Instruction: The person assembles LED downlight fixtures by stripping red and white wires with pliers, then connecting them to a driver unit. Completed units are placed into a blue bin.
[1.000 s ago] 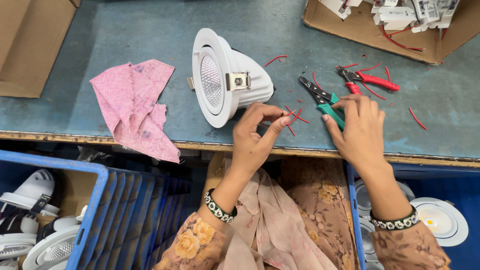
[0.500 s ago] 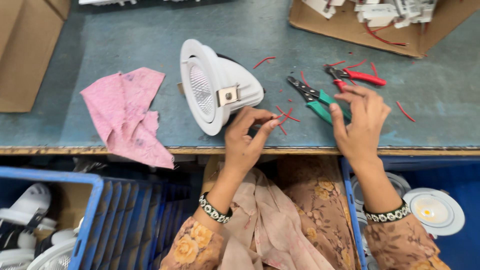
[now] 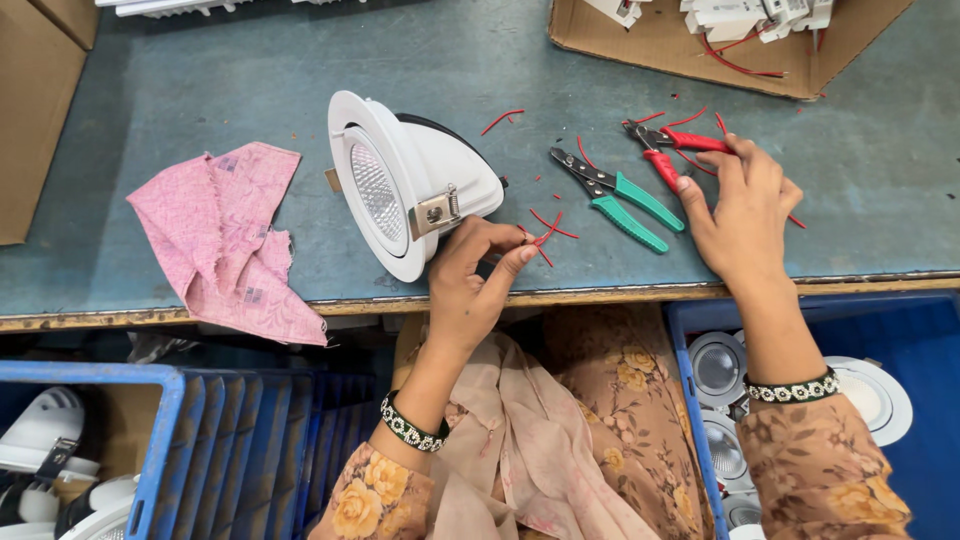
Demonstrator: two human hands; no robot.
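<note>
A white round downlight [image 3: 400,185] lies tilted on the blue-grey bench [image 3: 250,80], its lens facing left. My left hand [image 3: 470,285] pinches thin red wires [image 3: 543,235] just right of the lamp's metal clip. My right hand [image 3: 742,215] reaches over the red-handled pliers [image 3: 675,150], fingertips touching their handles, fingers spread. Green-handled pliers [image 3: 615,195] lie between my two hands.
A pink cloth [image 3: 225,240] drapes over the bench's front edge at left. Red wire scraps [image 3: 500,120] are scattered about. A cardboard tray [image 3: 700,40] with white parts stands at the back right. Blue crates [image 3: 170,440] with more white lamps [image 3: 870,390] sit below the bench.
My right hand has moved up and right from the green pliers to the red-handled pliers. My left hand stays at the red wires beside the lamp.
</note>
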